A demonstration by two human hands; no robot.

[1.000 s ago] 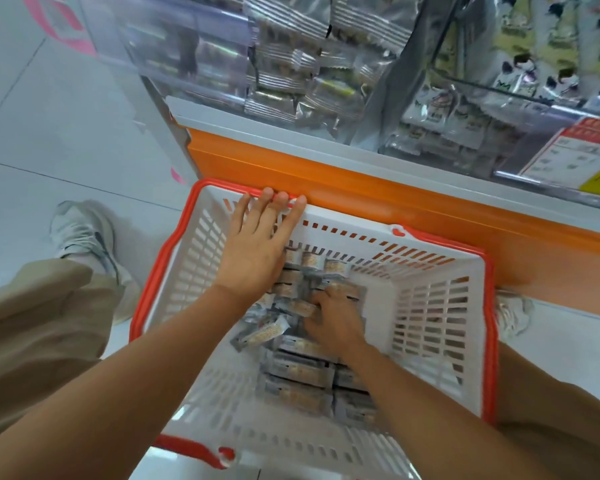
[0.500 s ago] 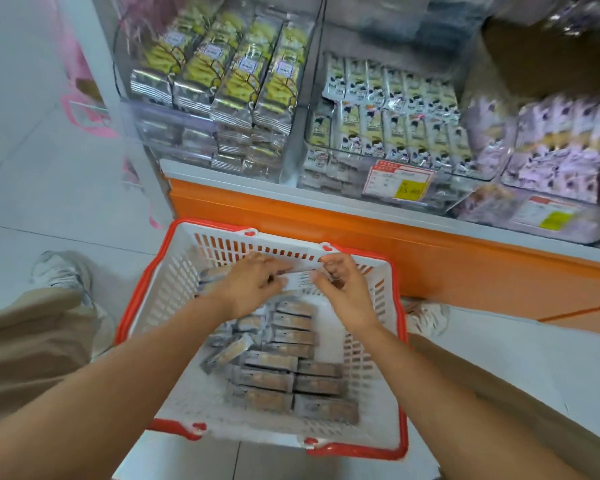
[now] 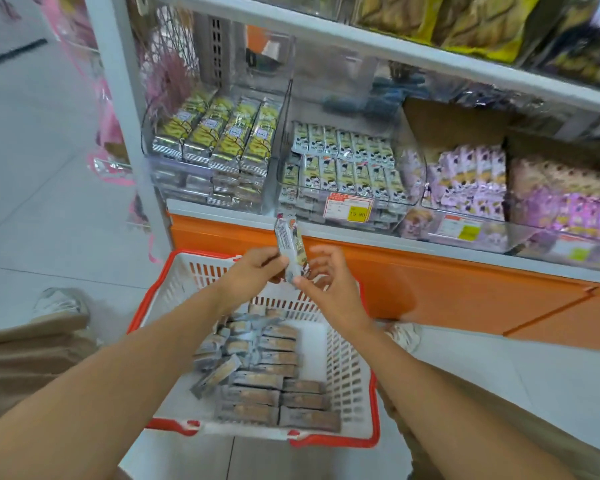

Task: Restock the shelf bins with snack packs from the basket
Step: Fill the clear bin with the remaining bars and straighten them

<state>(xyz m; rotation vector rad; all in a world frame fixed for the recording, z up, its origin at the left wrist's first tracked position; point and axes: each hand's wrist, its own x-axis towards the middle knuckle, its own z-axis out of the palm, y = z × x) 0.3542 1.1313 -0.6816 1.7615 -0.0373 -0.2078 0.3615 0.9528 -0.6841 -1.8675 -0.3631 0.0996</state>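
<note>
A white basket with a red rim (image 3: 344, 362) stands on the floor in front of the shelf, with several grey-brown snack packs (image 3: 269, 375) lying in it. Above the basket's far edge, my left hand (image 3: 253, 271) grips a small stack of snack packs (image 3: 289, 245) held upright. My right hand (image 3: 326, 285) is right beside it, its thumb and a finger pinching the stack's lower end while the other fingers spread loosely. Clear shelf bins sit behind: one with yellow-silver packs (image 3: 222, 140), one with white-green packs (image 3: 343, 164).
An orange shelf base (image 3: 430, 285) runs behind the basket. Further right are bins of purple packs (image 3: 471, 181), and a red price tag (image 3: 349, 207) hangs on the middle bin. My shoes (image 3: 58, 303) and bent knees flank the basket on the pale tiled floor.
Both hands rose out of the basket with a stack of packs, now held upright above its far rim. The view tilted up toward the shelf bins.
</note>
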